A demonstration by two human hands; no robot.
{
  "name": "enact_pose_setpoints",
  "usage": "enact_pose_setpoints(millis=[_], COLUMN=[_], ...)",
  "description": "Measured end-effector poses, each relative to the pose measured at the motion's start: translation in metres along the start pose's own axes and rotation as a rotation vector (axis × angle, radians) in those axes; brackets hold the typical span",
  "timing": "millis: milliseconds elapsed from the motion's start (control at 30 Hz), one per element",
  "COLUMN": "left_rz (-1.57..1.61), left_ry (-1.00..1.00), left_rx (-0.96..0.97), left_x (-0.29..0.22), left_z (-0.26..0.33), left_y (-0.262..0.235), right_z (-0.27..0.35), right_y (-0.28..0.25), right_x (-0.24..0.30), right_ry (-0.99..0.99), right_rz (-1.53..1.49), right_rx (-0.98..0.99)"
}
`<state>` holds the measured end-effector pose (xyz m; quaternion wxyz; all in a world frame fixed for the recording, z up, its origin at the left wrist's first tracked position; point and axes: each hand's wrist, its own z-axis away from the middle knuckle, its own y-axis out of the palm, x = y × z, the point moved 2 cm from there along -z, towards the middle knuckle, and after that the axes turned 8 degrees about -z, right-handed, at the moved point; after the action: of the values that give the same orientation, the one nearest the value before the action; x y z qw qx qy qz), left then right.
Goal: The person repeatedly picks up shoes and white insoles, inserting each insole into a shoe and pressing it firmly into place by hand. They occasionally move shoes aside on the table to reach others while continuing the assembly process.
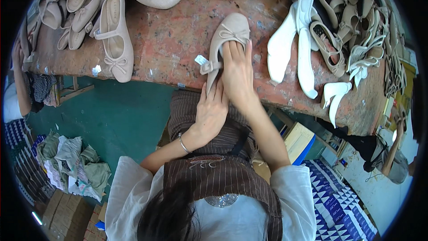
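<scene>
A beige ballet flat (231, 27) with a small bow on its toe lies at the near edge of the worn reddish workbench (169, 40), toe pointing away from me. My left hand (210, 112) grips the shoe's heel end from below the bench edge. My right hand (238, 72) lies over the shoe's opening, fingers pressed into it. A small white tag (201, 59) sticks out beside a bow on the shoe's left side. A thin bracelet sits on my left wrist.
More beige flats (117, 40) lie on the bench's left and far side. White insoles (281, 44) and strappy sandals (330, 44) crowd the right. A cloth pile (76, 165) sits on the green floor. Another person's arm (20, 80) shows far left.
</scene>
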<state>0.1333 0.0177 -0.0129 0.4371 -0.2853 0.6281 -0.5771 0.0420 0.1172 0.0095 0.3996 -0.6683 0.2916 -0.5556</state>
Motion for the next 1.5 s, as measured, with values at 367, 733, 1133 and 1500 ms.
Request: enact_pose_setpoints(millis=[367,733,1133,1500], left_rz=[0.020,0.070,0.327,-0.322], left_ry=[0.010,0.009,-0.073,-0.347], left_rx=[0.070,-0.046,-0.321,-0.985], left_x=[0.001,0.005,0.029,0.263], left_z=[-0.001,-0.003,-0.036,-0.134], left_y=[0.009,0.004,-0.022,-0.322], right_z=[-0.016,-0.012,0.004,0.070], right_y=[0.003,0.038,-0.059,-0.115], right_x=[0.001,0.005,-0.033,-0.172], right_ry=[0.080,0.015,-0.120,0.583], right_rz=[0.083,0.341,-0.782,0.141], right_rx=[0.033,-0.300,0.000,-0.394])
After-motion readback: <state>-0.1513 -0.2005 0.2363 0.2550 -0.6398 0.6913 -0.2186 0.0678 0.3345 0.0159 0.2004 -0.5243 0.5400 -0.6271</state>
